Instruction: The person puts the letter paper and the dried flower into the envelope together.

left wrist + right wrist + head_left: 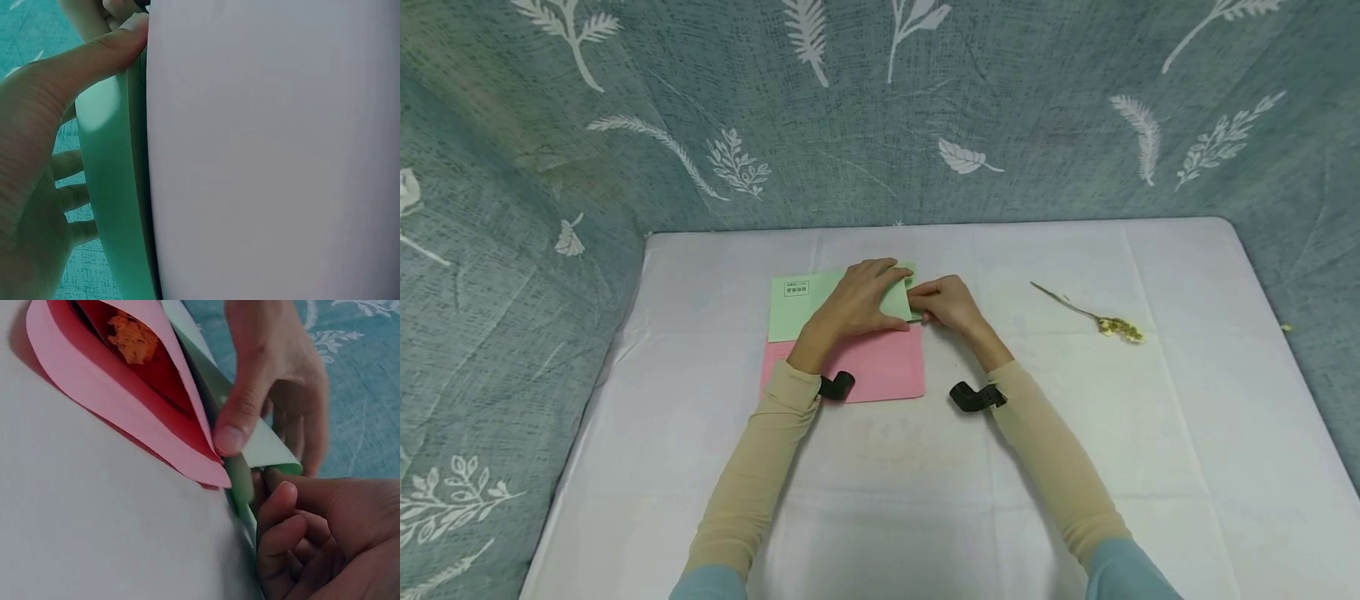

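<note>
Green envelope (pixel 820 304) lies flat near the middle of the table (pixel 1187 467), a little toward its far edge, its near edge overlapping the far edge of a pink envelope (pixel 880 367); both hands are on the green one; the left hand (pixel 857 300) lies over its right half with fingers spread and fairly straight, thumb pressing at the right-hand edge, holding the paper down rather than gripping it; the right hand (pixel 947 304) sits just beside that same edge, fingers curled, pinching the paper at the open end, as the right wrist view shows (pixel 275 456). In that view the pink envelope (pixel 125 419) gapes open with something orange-yellow (pixel 131 337) inside, so I judge it already filled; the green one looks to be at the opening stage, with nothing visibly in it yet. A dried flower sprig (pixel 1105 321) lies well apart toward the table's right edge, untouched; by my reading the filling and closing of the green envelope are left to do.
</note>
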Demonstrator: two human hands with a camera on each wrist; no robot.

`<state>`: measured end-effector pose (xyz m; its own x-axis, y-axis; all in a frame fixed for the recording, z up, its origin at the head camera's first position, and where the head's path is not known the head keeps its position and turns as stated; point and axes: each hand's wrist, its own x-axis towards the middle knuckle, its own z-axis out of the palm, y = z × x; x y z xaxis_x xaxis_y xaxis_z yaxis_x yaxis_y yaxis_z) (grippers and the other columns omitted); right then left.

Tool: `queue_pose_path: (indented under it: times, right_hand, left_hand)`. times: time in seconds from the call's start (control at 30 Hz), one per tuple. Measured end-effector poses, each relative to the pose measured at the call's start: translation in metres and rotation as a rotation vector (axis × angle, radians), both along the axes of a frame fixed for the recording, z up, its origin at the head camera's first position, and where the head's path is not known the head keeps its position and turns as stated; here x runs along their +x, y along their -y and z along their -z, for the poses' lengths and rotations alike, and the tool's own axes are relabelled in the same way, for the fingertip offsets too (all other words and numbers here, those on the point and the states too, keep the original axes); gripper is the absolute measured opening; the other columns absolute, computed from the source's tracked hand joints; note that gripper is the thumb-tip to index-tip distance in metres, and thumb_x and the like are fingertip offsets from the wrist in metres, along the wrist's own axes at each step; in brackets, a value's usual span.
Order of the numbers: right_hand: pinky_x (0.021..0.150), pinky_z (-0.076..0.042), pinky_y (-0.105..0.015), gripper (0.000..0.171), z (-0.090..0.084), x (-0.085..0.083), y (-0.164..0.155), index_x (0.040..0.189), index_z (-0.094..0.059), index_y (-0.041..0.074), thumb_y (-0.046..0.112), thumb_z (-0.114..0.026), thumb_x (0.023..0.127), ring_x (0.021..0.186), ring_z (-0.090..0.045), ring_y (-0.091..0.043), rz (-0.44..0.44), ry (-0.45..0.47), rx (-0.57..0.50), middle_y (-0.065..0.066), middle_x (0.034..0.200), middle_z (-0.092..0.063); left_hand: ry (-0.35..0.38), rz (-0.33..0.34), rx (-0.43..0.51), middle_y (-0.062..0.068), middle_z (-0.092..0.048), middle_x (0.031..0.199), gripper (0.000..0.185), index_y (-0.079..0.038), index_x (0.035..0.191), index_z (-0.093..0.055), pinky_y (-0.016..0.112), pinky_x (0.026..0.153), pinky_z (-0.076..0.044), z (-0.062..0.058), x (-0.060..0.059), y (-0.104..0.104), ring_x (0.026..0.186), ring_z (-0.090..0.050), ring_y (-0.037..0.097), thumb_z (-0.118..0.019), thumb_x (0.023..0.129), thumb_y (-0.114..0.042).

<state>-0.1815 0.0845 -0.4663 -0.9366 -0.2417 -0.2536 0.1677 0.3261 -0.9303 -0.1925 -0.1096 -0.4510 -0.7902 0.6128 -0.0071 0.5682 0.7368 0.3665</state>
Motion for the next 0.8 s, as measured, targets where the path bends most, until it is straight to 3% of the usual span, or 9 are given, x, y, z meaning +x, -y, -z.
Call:
queue_pose_path:
  times: [0.13, 0.27, 0.8]
  right_hand:
    - [0.046, -0.036, -0.019, 0.028, -0.006, 0.002, -0.011, 0.112, -0.072, -0.001, 0.019, -0.067, 0.094, 0.050, -0.052, -0.009, -0.001, 0.003, -0.001, -0.009, 0.078, -0.073]
    - [0.050, -0.041, -0.021, 0.029, -0.014, 0.002, -0.022, 0.115, -0.072, 0.001, 0.021, -0.066, 0.095, 0.056, -0.056, -0.011, 0.008, 0.005, 0.009, -0.016, 0.099, -0.074]
    - [0.063, -0.050, -0.025, 0.033, -0.022, 0.017, -0.085, 0.121, -0.068, 0.000, 0.021, -0.065, 0.095, 0.077, -0.064, -0.019, 0.105, -0.016, 0.102, -0.021, 0.110, -0.069]
  left_hand:
    - [0.003, -0.004, -0.006, 0.016, -0.042, 0.148, 0.083, -0.015, 0.143, -0.050, 0.053, 0.111, -0.028, 0.000, 0.001, 0.000, 0.136, -0.038, 0.034, -0.081, 0.074, -0.051]
    - [0.010, -0.008, -0.012, 0.016, -0.042, 0.148, 0.085, -0.015, 0.144, -0.049, 0.052, 0.112, -0.028, -0.001, 0.001, 0.001, 0.137, -0.037, 0.034, -0.081, 0.074, -0.052]
    - [0.003, 0.002, 0.011, 0.016, -0.042, 0.148, 0.085, -0.015, 0.143, -0.050, 0.051, 0.111, -0.029, 0.000, 0.004, 0.003, 0.136, -0.038, 0.034, -0.082, 0.073, -0.052]
